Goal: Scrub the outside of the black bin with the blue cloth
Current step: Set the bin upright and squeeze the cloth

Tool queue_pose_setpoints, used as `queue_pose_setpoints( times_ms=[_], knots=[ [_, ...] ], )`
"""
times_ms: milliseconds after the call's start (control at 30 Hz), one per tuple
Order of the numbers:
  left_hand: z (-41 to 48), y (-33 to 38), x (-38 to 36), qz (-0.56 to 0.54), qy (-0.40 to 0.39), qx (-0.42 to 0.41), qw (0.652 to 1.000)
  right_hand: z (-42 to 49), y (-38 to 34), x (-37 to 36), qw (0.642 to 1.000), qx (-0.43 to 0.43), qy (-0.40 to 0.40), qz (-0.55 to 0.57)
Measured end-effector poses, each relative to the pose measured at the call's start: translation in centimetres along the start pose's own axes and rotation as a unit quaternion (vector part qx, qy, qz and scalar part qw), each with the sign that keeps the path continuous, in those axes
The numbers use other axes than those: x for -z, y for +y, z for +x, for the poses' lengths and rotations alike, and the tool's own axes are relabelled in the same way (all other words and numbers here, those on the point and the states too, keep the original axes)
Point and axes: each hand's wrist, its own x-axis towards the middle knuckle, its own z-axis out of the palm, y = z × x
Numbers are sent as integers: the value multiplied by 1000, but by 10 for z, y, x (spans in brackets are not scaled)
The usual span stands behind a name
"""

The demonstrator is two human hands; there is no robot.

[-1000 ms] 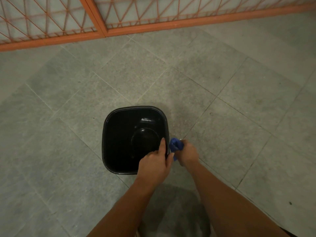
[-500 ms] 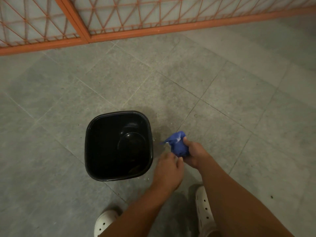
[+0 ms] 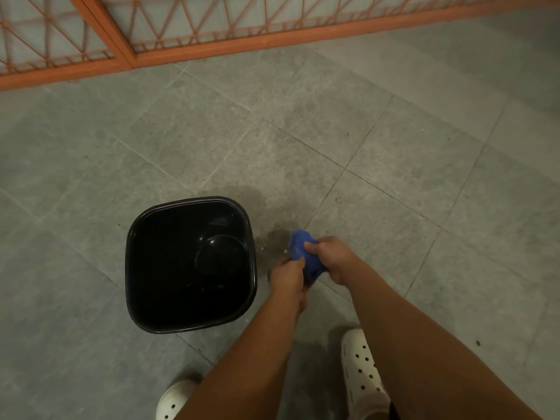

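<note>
The black bin (image 3: 138, 280) stands upright on the grey tiled floor, seen from above, its inside dark and glossy. To its right, apart from the bin, both my hands hold the bunched blue cloth (image 3: 303, 253). My right hand (image 3: 335, 257) grips the cloth from the right with the thumb over it. My left hand (image 3: 286, 275) grips its lower left part. Neither hand touches the bin.
A wet patch (image 3: 274, 237) with small specks lies on the floor between bin and cloth. An orange lattice gate (image 3: 194, 28) runs along the far edge. My white perforated clogs (image 3: 362, 369) stand at the bottom.
My left hand has left the bin's rim and joined the right hand on the cloth. The cloth has moved away from the bin's side, to the right.
</note>
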Motion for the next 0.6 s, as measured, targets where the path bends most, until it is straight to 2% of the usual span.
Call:
queue_pose_setpoints(
  times_ms=[167, 233, 367, 433, 533, 600],
  knots=[
    [9, -2, 0, 37, 68, -164, 983, -5, -8, -8, 994, 72, -51, 68],
    [13, -4, 4, 54, 73, -188, 978, -5, -7, -11, 992, 75, -62, 78],
    [28, -12, 13, 89, 103, -166, 977, 5, 15, -24, 994, 23, 0, 110],
    [31, -15, 16, 79, 116, -119, 983, 14, 32, -31, 993, -6, 21, 113],
    [35, -24, 24, 171, 84, -89, 978, 26, 55, -35, 998, -23, 44, 36],
    [34, -29, 28, 208, 61, -75, 973, 28, 63, -32, 994, -17, 71, -83]
  ],
)
